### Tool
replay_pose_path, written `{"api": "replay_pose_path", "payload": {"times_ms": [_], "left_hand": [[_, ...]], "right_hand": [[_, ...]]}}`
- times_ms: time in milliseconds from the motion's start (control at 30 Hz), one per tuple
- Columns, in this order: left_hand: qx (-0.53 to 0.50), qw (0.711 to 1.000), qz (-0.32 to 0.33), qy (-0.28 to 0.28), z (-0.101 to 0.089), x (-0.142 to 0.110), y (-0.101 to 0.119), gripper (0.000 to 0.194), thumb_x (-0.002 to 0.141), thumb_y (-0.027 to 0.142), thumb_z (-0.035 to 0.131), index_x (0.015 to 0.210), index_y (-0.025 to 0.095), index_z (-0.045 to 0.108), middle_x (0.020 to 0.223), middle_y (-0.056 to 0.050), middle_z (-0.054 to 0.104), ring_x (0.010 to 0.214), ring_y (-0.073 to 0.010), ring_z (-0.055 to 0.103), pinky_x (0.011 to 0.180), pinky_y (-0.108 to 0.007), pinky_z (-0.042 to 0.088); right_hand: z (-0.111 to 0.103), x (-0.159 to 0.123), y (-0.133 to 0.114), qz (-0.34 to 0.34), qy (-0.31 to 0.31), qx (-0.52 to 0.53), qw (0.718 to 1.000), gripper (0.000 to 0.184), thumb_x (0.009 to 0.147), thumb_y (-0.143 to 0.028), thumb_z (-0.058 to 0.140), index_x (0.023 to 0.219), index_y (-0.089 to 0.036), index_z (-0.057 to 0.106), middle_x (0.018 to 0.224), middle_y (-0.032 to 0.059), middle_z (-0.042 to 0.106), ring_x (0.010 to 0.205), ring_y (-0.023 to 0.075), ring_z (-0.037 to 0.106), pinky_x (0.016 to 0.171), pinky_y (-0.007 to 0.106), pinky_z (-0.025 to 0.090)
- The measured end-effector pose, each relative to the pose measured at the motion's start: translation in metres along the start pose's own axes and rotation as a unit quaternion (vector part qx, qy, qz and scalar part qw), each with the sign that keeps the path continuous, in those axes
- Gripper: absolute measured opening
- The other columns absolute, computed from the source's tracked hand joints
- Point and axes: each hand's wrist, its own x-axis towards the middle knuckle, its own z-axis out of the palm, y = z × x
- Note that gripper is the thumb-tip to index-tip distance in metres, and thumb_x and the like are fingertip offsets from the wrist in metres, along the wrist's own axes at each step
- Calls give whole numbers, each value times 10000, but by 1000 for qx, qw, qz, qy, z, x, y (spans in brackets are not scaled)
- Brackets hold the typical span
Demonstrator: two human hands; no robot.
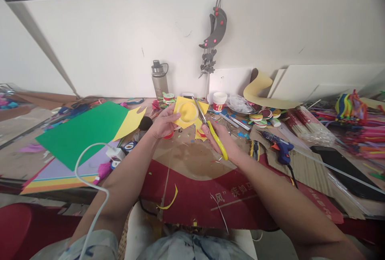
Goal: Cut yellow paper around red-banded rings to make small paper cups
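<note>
My left hand [165, 122] grips the left side of a yellow foam sheet [182, 101], thumb on top. On the sheet shows a pale ring [188, 112]; whether it is drawn or a separate piece I cannot tell. My right hand [221, 133] is closed around the yellow handles of a pair of scissors [217, 137]. The scissor blades point up and away, at the right side of the sheet beside the ring. Below the sheet, a smaller yellow scrap [199, 129] with a red patch lies on the table.
Green foam sheets [87, 131] lie at left with a white charger cable [90, 185] in front. A bottle [159, 79] and paper cups [219, 101] stand at the back. To the right are a glue gun [281, 147], a utility knife [254, 149] and a black phone [345, 167].
</note>
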Motion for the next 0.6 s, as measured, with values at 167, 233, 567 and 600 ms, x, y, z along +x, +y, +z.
{"api": "replay_pose_path", "payload": {"times_ms": [167, 233, 567, 600], "left_hand": [[-9, 1000, 9, 10, 2, 1, 0, 779, 680, 190, 928, 1405, 188, 644, 1222, -133, 800, 1070, -298, 792, 830, -318, 662], [-32, 998, 24, 42, 6, 2, -4, 711, 705, 223, 927, 1362, 192, 658, 1252, -132, 792, 1177, -310, 759, 904, -340, 656], [-118, 988, 64, 79, 45, 4, -45, 498, 804, 311, 909, 1250, 241, 698, 1213, -54, 806, 1159, -228, 761, 1070, -392, 593], [-119, 987, 71, 85, 49, 5, -46, 490, 815, 304, 900, 1257, 235, 701, 1207, -57, 808, 1143, -224, 764, 1057, -386, 599]], "right_hand": [[0, -1, -3, -3, 3, -1, 1000, 504, 987, -717, 467, 766, -265, 447, 611, -15, 507, 598, 178, 481, 573, 311, 365], [2, -1, -1, 7, 9, 2, 1000, 510, 979, -728, 473, 765, -266, 449, 607, -12, 511, 595, 180, 487, 562, 309, 368], [8, 1, 6, 46, 93, 41, 994, 507, 969, -737, 496, 831, -250, 524, 675, 3, 590, 630, 179, 513, 597, 313, 408], [7, 2, 4, 39, 95, 42, 994, 506, 969, -733, 496, 848, -244, 542, 709, 14, 615, 647, 180, 524, 612, 316, 415]]}}
